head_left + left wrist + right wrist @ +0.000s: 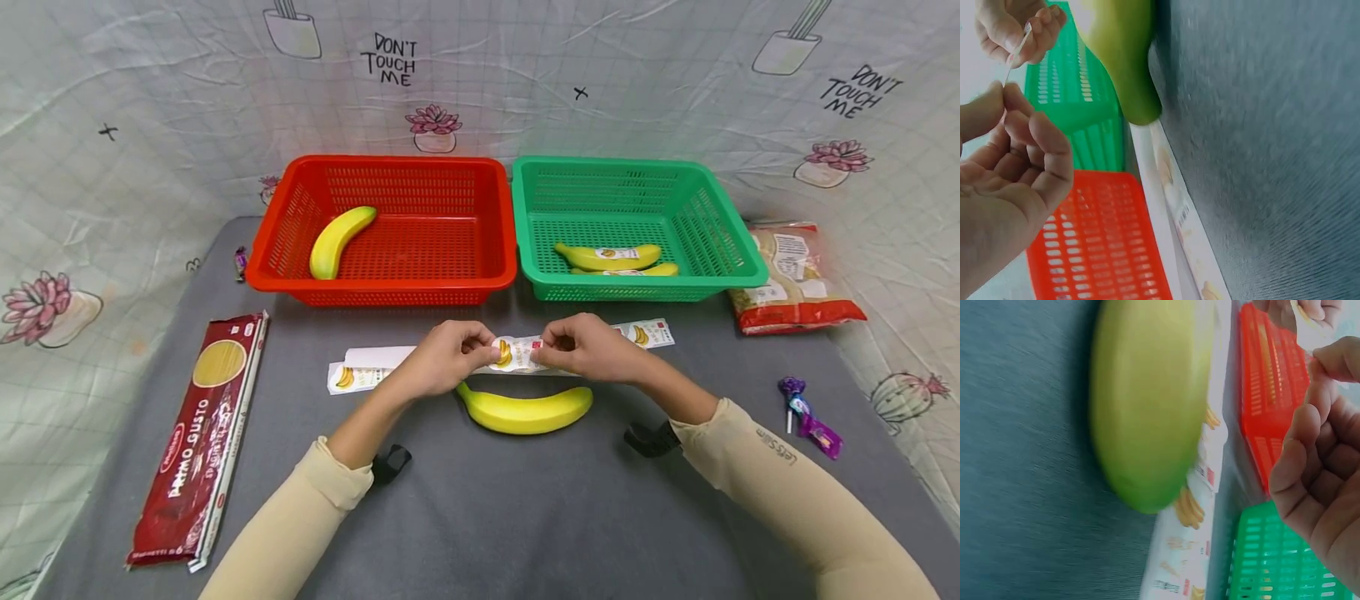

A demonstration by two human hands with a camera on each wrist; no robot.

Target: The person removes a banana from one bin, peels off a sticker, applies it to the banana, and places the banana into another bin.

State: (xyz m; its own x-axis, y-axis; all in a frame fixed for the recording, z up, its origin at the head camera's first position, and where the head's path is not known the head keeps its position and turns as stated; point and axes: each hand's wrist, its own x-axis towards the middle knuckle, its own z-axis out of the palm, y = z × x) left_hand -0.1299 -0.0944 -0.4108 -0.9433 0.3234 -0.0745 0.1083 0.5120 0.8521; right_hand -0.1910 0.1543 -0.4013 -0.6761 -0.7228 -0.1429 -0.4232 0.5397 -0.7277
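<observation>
Stickers sit on a long white sticker strip point(517, 350) that lies flat on the gray surface point(525, 517), with its long side running left to right, just in front of the two baskets. The left hand point(442, 358) and the right hand point(588, 348) meet over the middle of the strip. Each hand has its fingers curled in and pinches a banana sticker point(504, 353) between thumb and fingertip, so the sticker is held between both hands just above the strip. Both palms face down and the wrists come in from the near edge, with the elbows spread wide. A loose banana point(525, 410) lies right below the hands, toward the near edge. Its long side also runs left to right, its stem points left, and its ends curve up toward the baskets. The red basket point(382, 287) at the far left holds one banana. The green basket point(645, 287) beside it holds two bananas with stickers on them. A red spaghetti pack point(198, 433) lies by the left edge. A noodle bag point(795, 275) and a purple lollipop point(808, 407) lie by the right edge. The near middle of the surface is open gray cloth.
</observation>
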